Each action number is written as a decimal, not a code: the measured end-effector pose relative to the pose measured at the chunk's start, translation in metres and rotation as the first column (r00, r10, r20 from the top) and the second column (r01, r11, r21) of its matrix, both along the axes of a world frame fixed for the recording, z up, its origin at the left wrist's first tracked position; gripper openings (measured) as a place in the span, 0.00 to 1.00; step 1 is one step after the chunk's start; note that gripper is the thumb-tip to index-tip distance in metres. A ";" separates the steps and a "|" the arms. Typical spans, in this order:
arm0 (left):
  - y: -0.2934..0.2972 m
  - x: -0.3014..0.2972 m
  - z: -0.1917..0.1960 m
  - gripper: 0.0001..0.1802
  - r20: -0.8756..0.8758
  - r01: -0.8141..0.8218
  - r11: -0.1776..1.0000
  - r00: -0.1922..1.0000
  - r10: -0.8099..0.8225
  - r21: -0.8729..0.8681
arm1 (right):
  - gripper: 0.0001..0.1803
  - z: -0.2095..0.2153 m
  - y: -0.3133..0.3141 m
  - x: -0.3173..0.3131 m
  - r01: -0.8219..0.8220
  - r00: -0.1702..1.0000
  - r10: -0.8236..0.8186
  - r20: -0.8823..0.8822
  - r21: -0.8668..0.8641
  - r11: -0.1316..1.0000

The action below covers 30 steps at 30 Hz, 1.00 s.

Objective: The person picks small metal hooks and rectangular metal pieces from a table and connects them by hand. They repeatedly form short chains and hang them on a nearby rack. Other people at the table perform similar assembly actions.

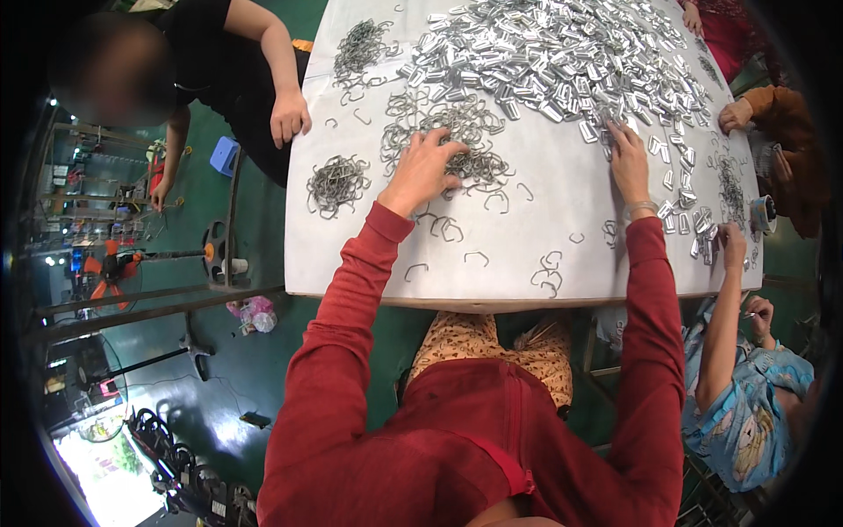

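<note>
**Both hands laid on the metal parts, each at its own pile**

Plainly, two kinds of small metal parts were spread on the white bench [544, 211]. A tangle of bent wire clips [457, 132] lay directly under and just beyond the left hand [421, 171], toward the far side of the bench. The fingers of that hand were spread apart and pressed down into the near edge of the tangle; whether any clip was pinched could not be told. The clips were thin, grey, open-ended loops, hooked into one another with no common long axis, and a few loose ones [479, 256] were scattered nearer the bench edge.

The right hand [628, 162] was stretched further out, its fingers held close together and laid flat on the near fringe of a large heap of shiny flat buckles [562, 61]. That heap was seen to lie ahead and to the left of the fingertips, covering the far middle of the bench. The buckles were short, bright, folded strips, piled at all angles.

Each pile was thus nearer to its own hand. Other people's hands were rested at the left edge [290, 114] and at the right edge [734, 114] of the bench, well apart from both piles in use.
</note>
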<state>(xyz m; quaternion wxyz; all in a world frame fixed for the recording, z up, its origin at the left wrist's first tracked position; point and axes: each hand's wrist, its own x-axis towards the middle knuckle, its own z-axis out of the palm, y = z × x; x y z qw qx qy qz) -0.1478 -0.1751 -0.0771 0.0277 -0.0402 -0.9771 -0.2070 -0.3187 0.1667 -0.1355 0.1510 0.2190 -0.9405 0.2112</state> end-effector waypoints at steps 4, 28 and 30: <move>0.001 -0.023 0.010 0.09 -0.254 -0.021 0.995 0.966 0.045 0.097 | 0.23 -0.004 0.007 0.013 -0.113 0.992 0.116 -0.041 0.061 0.992; 0.012 -0.006 -0.008 0.07 -0.253 -0.206 0.935 0.926 0.282 0.288 | 0.14 0.067 -0.039 0.141 0.070 0.829 0.336 0.447 -0.678 0.732; 0.005 0.008 -0.007 0.07 -0.207 -0.192 0.895 0.933 0.293 0.403 | 0.15 0.066 -0.032 0.138 0.182 0.813 0.288 0.506 -0.691 0.700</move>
